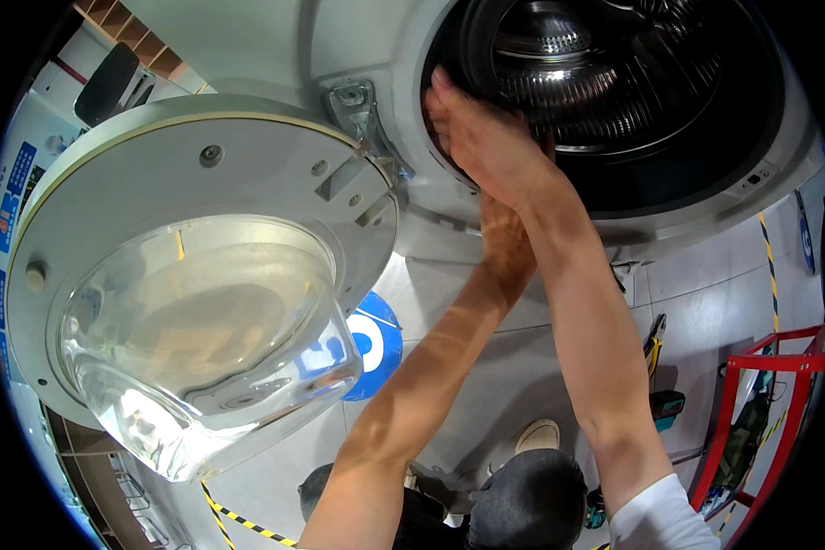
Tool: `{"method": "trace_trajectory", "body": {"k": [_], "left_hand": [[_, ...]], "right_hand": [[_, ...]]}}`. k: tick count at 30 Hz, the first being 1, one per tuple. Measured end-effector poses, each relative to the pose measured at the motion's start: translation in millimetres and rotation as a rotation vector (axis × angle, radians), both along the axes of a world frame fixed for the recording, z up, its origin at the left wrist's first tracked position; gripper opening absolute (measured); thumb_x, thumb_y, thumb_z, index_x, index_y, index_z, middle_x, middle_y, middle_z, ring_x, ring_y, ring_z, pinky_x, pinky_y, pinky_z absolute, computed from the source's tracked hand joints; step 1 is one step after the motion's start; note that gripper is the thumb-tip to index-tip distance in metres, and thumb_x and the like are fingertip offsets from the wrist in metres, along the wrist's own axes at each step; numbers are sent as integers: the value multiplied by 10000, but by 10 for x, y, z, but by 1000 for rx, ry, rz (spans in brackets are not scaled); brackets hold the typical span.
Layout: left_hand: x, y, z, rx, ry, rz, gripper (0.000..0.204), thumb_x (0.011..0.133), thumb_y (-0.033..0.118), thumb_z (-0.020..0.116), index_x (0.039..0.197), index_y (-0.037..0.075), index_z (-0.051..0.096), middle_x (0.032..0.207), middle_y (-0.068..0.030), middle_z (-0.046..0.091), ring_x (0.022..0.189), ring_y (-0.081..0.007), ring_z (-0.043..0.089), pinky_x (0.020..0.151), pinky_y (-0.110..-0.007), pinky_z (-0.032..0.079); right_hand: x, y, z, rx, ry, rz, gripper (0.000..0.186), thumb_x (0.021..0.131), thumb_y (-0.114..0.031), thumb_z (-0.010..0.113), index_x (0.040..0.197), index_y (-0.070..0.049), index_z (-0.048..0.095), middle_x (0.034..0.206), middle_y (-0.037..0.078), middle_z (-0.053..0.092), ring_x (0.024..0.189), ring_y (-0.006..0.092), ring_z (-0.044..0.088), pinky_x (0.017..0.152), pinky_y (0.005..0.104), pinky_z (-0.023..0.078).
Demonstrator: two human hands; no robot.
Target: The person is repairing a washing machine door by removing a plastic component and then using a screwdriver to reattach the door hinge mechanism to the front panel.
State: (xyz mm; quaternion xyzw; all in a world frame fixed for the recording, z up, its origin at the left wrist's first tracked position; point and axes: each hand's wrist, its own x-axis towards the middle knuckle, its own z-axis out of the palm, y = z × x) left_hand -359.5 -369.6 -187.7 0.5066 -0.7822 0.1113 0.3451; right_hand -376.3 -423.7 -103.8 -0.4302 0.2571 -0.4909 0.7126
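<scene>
In front of me is a front-loading washing machine, its dark rubber door seal around a shiny metal drum. My right hand reaches across to the lower left of the opening. Its fingers lie stretched out and slightly apart at the inner rim, beside the seal. Below it, my left hand reaches up to the bottom left of the opening, crossing under my right wrist. Most of its fingers are hidden behind my right hand. The round door, with a clear bulging glass bowl, hangs swung out on the left.
A metal hinge joins the door to the housing. On the tiled floor at right are pliers and a green-black tool, near a red metal frame. A blue round floor marker shows beneath the door.
</scene>
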Motion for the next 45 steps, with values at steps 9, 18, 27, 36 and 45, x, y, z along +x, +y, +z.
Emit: {"method": "trace_trajectory", "body": {"k": [9, 18, 27, 36, 45], "left_hand": [[58, 80, 140, 71, 4, -28, 701, 833, 256, 522, 1473, 95, 286, 1563, -187, 80, 1436, -393, 52, 1141, -512, 138], [20, -74, -59, 26, 79, -31, 660, 818, 232, 541, 1436, 81, 366, 1556, -191, 113, 1431, -396, 87, 1145, -509, 137], [97, -76, -81, -15, -30, 29, 612, 812, 224, 554, 1396, 84, 437, 1532, -201, 192, 1385, -458, 162, 1125, -541, 163], [84, -34, -45, 90, -98, -3, 678, 900, 312, 455, 1484, 78, 202, 1565, -141, 117, 1410, -332, 190, 1124, -460, 222], [64, -4, -45, 224, -27, -13, 585, 921, 282, 427, 1451, 64, 308, 1552, -150, 162, 1365, -341, 256, 1058, -415, 294]], "right_hand": [[9, 359, 104, -175, 769, -168, 846, 830, -735, 439, 1340, -61, 482, 1351, 141, 473, 1272, 274, 402, 1096, 335, 244], [53, 332, 88, -354, 650, -253, 770, 788, -700, 559, 1085, 9, 596, 978, 133, 611, 957, 230, 549, 856, 312, 406], [97, 253, 261, -432, 398, -83, 604, 762, -504, 726, 1048, 14, 607, 889, 71, 634, 839, 131, 558, 735, 243, 423], [28, 163, 140, -374, 475, -27, 647, 805, -519, 670, 1195, -11, 581, 1110, 123, 633, 1038, 165, 555, 873, 241, 390], [67, 160, 53, -193, 192, -164, 657, 890, -575, 531, 1328, -85, 524, 1282, 93, 563, 1164, 185, 514, 1002, 299, 374]]}}
